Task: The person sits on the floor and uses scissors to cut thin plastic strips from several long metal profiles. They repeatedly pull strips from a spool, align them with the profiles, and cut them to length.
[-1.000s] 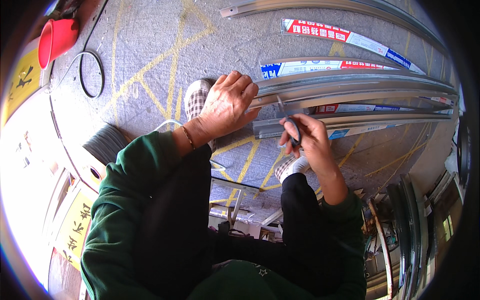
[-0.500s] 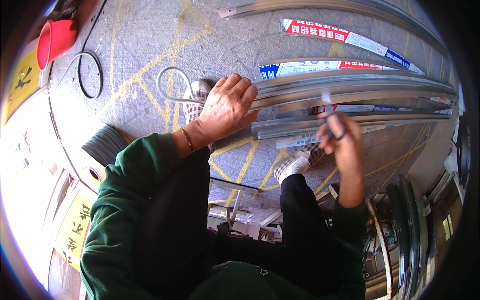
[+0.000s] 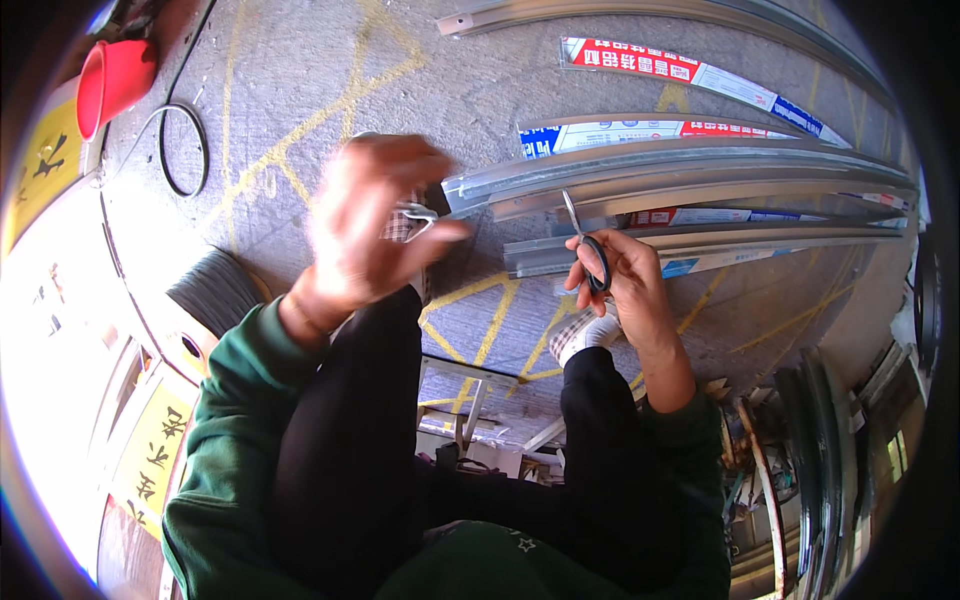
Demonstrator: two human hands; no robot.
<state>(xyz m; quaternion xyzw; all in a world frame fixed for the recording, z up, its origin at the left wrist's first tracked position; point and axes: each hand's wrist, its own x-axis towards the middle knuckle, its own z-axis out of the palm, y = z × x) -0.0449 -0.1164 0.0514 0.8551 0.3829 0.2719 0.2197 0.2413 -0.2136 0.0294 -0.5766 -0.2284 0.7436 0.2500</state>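
My right hand is closed around scissors with black handles, fingers in the loops. The scissors' blades point up toward the long silvery metal profiles. Left of the profiles' near ends, my left hand is smeared by motion, its thumb apart from the upper fingers. A short bend of pale grey cord shows between that thumb and fingers; whether it is gripped cannot be made out. Below the bundle lies another group of profiles, partly behind my right hand.
Labelled strips and another metal profile lie at the far side. A red bucket, a black cable and a grey coil are at left. My checked shoes stand on the yellow-marked floor. Dark lengths stand right.
My left hand has left the profile ends and swung left, and the grey cord loop has lost its earlier wide shape. My right hand has moved left with the scissors.
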